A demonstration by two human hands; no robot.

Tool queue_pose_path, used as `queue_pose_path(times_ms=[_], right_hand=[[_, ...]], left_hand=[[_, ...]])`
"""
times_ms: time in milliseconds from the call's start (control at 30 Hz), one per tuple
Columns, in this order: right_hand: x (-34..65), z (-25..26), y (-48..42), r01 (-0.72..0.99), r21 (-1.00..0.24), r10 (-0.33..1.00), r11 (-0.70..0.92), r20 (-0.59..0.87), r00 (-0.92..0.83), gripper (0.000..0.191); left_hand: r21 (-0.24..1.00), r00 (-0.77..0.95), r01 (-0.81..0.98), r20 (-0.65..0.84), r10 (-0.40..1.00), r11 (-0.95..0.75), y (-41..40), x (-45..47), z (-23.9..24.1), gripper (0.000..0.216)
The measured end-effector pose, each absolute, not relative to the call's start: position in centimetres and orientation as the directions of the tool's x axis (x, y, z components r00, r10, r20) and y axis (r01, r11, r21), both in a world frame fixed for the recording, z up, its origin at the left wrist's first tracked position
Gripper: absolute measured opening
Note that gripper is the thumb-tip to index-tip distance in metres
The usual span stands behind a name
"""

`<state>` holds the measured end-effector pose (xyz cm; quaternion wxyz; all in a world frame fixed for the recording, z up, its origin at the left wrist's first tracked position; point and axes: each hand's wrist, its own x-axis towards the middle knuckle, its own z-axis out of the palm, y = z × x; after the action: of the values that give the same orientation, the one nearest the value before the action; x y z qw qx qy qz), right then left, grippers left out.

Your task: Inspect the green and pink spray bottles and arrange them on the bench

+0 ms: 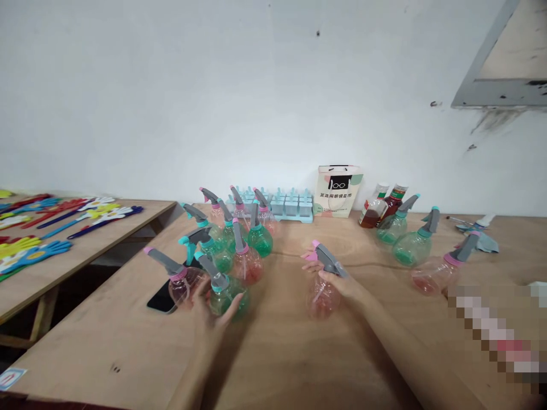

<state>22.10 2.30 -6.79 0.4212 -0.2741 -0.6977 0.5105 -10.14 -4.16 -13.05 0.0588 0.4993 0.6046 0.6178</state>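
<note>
My left hand (212, 310) curves round a clear green spray bottle (233, 302) with a grey and turquoise head, its thumb along the right side. Just left of that hand is a pink spray bottle with a grey head (168, 263), partly covered by my fingers. My right hand (335, 277) grips another pink spray bottle (322, 299) at its neck, just under the grey and pink head. This bottle stands upright on the wooden table (282, 364). Behind my left hand several more green and pink spray bottles (248, 265) stand close together.
A black phone (162, 299) lies left of the bottles. At the back are a light-blue ice-pop mould set (293, 208), a paper bag (337, 196) and brown-liquid bottles (372, 210). More spray bottles (412, 247) stand right. Colourful hand-shaped items (38, 253) cover a left table.
</note>
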Motion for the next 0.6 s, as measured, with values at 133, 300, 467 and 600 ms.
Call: queue_pose_path(times_ms=[133, 300, 467, 600], right_hand=[[22.3, -6.4, 2.7, -0.190, -0.961, 0.853, 0.200, 0.266, -0.449, 0.055], [22.6, -5.3, 2.6, -0.301, -0.954, 0.852, -0.014, 0.146, -0.503, 0.056], [22.2, -4.7, 2.1, -0.415, -0.904, 0.839, -0.106, 0.143, -0.525, 0.053], [21.8, -4.8, 1.7, -0.389, -0.912, 0.852, -0.131, 0.097, -0.514, 0.048]], left_hand=[[0.762, -0.307, 0.570, 0.545, 0.780, -0.308, -5.0, -8.1, -13.5, 0.055], [0.655, 0.051, 0.557, 0.587, 0.808, -0.511, -4.3, -4.6, -12.1, 0.050], [0.670, 0.247, 0.450, 0.543, 0.803, -0.591, -0.6, -1.8, -11.0, 0.051], [0.743, 0.188, 0.374, 0.525, 0.830, -0.555, 1.3, -1.4, -12.0, 0.055]])
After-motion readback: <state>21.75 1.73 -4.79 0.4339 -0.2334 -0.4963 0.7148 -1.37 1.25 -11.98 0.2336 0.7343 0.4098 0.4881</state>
